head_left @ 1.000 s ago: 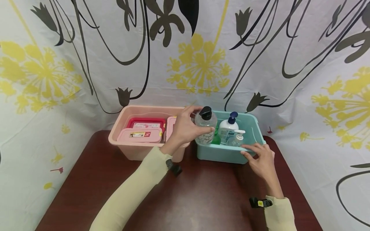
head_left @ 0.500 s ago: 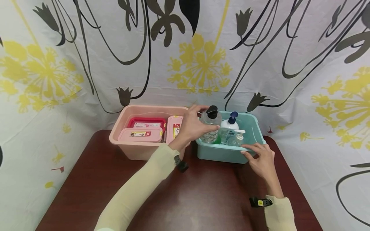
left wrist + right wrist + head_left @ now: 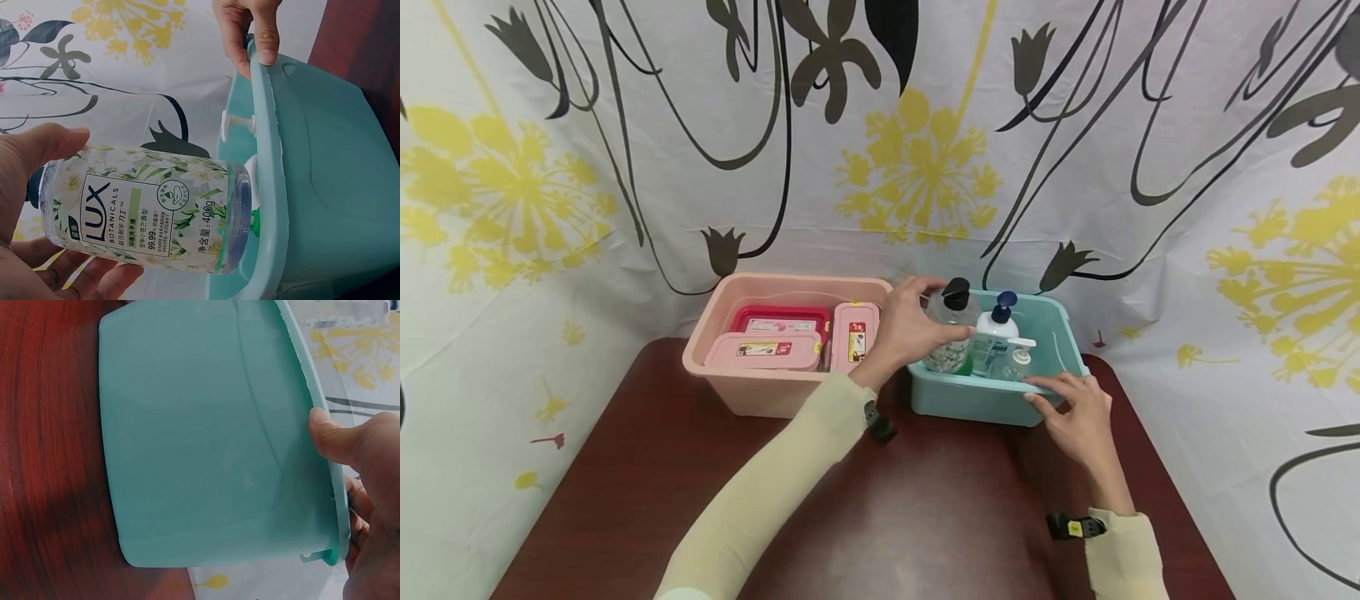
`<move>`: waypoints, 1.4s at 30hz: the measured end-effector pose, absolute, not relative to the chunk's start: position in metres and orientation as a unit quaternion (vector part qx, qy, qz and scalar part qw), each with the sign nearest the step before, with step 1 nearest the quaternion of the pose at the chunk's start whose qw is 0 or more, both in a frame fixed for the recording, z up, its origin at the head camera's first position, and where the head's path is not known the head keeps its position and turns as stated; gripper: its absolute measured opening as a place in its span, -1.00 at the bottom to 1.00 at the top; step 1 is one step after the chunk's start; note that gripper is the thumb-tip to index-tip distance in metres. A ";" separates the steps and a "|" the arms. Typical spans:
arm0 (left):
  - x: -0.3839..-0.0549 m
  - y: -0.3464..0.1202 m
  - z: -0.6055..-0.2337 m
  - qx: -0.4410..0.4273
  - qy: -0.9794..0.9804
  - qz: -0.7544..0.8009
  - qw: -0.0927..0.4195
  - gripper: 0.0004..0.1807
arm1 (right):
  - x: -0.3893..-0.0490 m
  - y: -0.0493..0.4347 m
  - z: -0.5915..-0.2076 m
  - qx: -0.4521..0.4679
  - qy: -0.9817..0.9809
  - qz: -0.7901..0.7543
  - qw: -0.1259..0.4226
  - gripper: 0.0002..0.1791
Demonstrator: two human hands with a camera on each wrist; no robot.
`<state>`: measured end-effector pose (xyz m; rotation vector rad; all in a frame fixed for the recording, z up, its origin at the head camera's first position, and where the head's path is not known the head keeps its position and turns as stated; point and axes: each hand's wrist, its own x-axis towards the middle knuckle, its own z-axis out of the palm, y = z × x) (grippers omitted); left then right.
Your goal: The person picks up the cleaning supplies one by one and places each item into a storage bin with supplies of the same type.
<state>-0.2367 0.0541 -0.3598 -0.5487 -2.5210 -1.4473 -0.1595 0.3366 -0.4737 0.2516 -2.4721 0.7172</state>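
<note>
My left hand [image 3: 904, 333] grips a clear LUX hand soap bottle [image 3: 147, 206] with a black pump top, thumb on one side and fingers on the other. The bottle hangs at the left end of the teal bin [image 3: 977, 404], its base by the rim in the left wrist view. Inside the bin stand a white pump bottle [image 3: 995, 327] with a dark blue top and a small clear bottle [image 3: 1009, 367] with a white pump. Something green [image 3: 966, 367] shows partly behind the soap. My right hand [image 3: 1077, 412] pinches the bin's front rim near its right corner, thumb outside.
Left of the teal bin stands a pink bin [image 3: 775, 396] holding pink lidded boxes [image 3: 797, 348] and one with a red rim [image 3: 741, 317]. Both bins sit toward the back of a dark red-brown table [image 3: 940, 500]. A flower-patterned cloth [image 3: 820, 200] hangs behind.
My left hand has moved the soap bottle right, from the gap side of the teal bin to over its left end, most of it in the first half second. The right hand stays on the rim.
</note>
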 end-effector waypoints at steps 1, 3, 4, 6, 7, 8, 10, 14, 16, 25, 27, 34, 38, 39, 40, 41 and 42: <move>-0.237 0.055 -0.360 -0.185 -0.848 -0.488 0.090 -0.22 | -0.160 0.337 -0.474 0.094 -0.919 0.266 0.275 -0.73; -0.238 0.056 -0.362 -0.185 -0.848 -0.488 0.090 -0.22 | -0.160 0.337 -0.474 0.094 -0.919 0.264 0.278 -0.73; -0.239 0.057 -0.363 -0.184 -0.848 -0.488 0.091 -0.22 | -0.160 0.337 -0.474 0.095 -0.919 0.264 0.279 -0.73; -0.240 0.058 -0.365 -0.184 -0.850 -0.485 0.093 -0.22 | -0.160 0.337 -0.474 0.096 -0.918 0.263 0.280 -0.73; -0.241 0.058 -0.366 -0.184 -0.850 -0.484 0.092 -0.22 | -0.160 0.337 -0.474 0.095 -0.918 0.263 0.281 -0.73; -0.242 0.058 -0.366 -0.184 -0.852 -0.482 0.088 -0.21 | -0.160 0.337 -0.474 0.096 -0.918 0.264 0.280 -0.73; -0.242 0.057 -0.367 -0.185 -0.855 -0.480 0.069 -0.21 | -0.160 0.337 -0.474 0.097 -0.918 0.265 0.279 -0.73; -0.242 0.050 -0.367 -0.170 -0.844 -0.508 0.025 -0.21 | -0.159 0.336 -0.473 0.100 -0.917 0.269 0.275 -0.73; -0.243 0.046 -0.366 -0.167 -0.837 -0.520 0.017 -0.22 | -0.159 0.336 -0.473 0.102 -0.917 0.271 0.275 -0.73; -0.240 0.031 -0.374 -0.174 -0.846 -0.503 -0.005 -0.28 | -0.159 0.335 -0.473 0.098 -0.917 0.276 0.269 -0.73; -0.240 0.030 -0.375 -0.176 -0.847 -0.502 -0.001 -0.28 | -0.159 0.334 -0.473 0.096 -0.917 0.278 0.268 -0.73; -0.237 0.025 -0.374 -0.200 -0.857 -0.474 0.017 -0.27 | -0.158 0.335 -0.471 0.094 -0.916 0.279 0.273 -0.73; -0.232 0.018 -0.378 -0.191 -0.865 -0.464 0.015 -0.24 | -0.159 0.332 -0.474 0.092 -0.916 0.283 0.269 -0.73; -0.231 0.017 -0.379 -0.188 -0.867 -0.462 0.015 -0.23 | -0.158 0.331 -0.474 0.091 -0.916 0.284 0.268 -0.73; -0.229 0.015 -0.379 -0.184 -0.868 -0.461 0.013 -0.22 | -0.158 0.331 -0.475 0.089 -0.916 0.284 0.268 -0.73; -0.229 0.015 -0.380 -0.181 -0.869 -0.459 0.013 -0.22 | -0.158 0.331 -0.474 0.089 -0.916 0.285 0.269 -0.74; -0.228 0.014 -0.380 -0.179 -0.870 -0.458 0.014 -0.22 | -0.158 0.331 -0.474 0.089 -0.915 0.286 0.270 -0.74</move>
